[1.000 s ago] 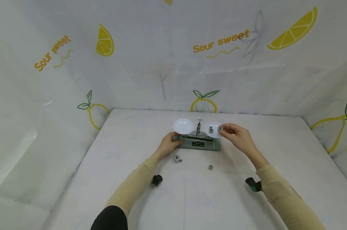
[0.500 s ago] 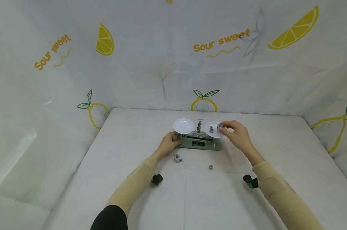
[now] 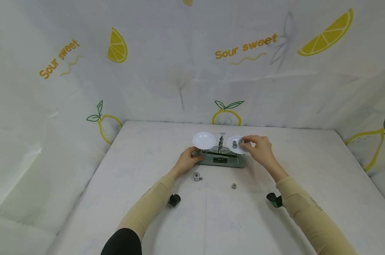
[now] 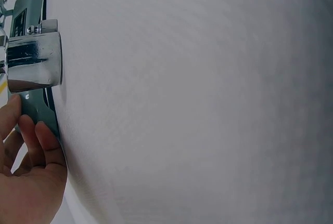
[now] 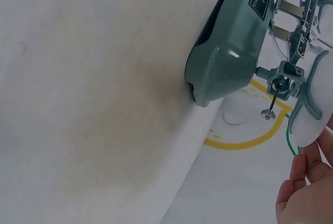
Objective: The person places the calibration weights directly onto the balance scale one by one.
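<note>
With the right hand [image 3: 259, 148] pinching 1 metal weight [image 3: 241, 141], grip closed, and left hand [image 3: 184, 161] clasping the beam balance [image 3: 230, 161], a nudge could topple the other weight [image 3: 234, 144] on the pan [image 3: 229, 144].

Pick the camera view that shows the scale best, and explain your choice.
The head view: the scale is small there, but both its plates show. The right wrist view is closer but cuts it off. The left wrist view shows only part, partly behind a weight.
</note>
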The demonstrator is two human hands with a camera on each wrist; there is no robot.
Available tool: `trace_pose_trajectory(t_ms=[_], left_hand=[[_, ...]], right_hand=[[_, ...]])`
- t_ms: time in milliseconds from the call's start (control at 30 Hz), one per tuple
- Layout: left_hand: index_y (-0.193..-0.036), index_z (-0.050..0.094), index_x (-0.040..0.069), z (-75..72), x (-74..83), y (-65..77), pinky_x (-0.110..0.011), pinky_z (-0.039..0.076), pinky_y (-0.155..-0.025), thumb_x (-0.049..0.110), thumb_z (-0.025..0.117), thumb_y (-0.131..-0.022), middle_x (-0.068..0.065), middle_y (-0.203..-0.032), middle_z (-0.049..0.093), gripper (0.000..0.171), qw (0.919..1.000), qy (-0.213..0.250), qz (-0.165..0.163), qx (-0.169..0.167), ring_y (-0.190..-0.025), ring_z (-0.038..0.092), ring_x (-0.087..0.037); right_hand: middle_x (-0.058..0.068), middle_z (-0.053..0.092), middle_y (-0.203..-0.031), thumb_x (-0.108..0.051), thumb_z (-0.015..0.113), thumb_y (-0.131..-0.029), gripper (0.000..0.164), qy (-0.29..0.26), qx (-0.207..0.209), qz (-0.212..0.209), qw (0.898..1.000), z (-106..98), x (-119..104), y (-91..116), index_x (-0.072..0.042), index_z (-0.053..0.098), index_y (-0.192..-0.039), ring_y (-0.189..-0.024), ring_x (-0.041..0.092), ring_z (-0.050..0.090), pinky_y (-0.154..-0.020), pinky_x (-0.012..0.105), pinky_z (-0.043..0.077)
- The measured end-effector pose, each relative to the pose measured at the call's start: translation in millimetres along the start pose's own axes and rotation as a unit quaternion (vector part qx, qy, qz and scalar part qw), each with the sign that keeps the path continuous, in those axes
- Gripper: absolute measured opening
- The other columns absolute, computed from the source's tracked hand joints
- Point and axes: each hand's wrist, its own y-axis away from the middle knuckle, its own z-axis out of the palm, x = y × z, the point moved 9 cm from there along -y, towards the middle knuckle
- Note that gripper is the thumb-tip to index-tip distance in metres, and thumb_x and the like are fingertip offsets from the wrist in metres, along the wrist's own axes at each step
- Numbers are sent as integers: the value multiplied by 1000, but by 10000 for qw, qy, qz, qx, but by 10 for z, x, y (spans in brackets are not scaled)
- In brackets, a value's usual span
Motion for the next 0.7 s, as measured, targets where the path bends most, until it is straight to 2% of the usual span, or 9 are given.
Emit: trace_pose_trajectory(t_ms=[133, 500, 700], left_hand=[[-123, 54, 7, 4, -7, -3, -22, 48, -63, 26, 65, -87, -11, -121, 57, 42, 10000, 6, -4, 7, -76, 56, -12], [-122, 55, 9, 9, -24, -6, -21, 47, -65, 27, 66, -86, -10, -123, 57, 42, 10000, -36, -69, 61, -79, 56, -14], [-123, 54, 9, 3, -14, 0, -22, 48, -66, 27, 65, -87, -9, -124, 57, 42, 9999, -83, -72, 68, -83, 57, -15]], right_hand=[[21, 67, -104, -19, 67, -85, 31, 24, -107, 200, 9997, 35, 39, -12, 1, 65, -110, -103, 40, 45, -83, 54, 27], [21, 67, -105, -19, 65, -87, 35, 90, -140, 295, 9994, 51, 60, -57, 0, 62, -117, -97, 39, 46, -82, 54, 27], [21, 65, -110, -16, 64, -88, 40, -175, -188, 416, 9988, 49, 75, -49, 0, 56, -124, -107, 40, 47, -93, 62, 25]])
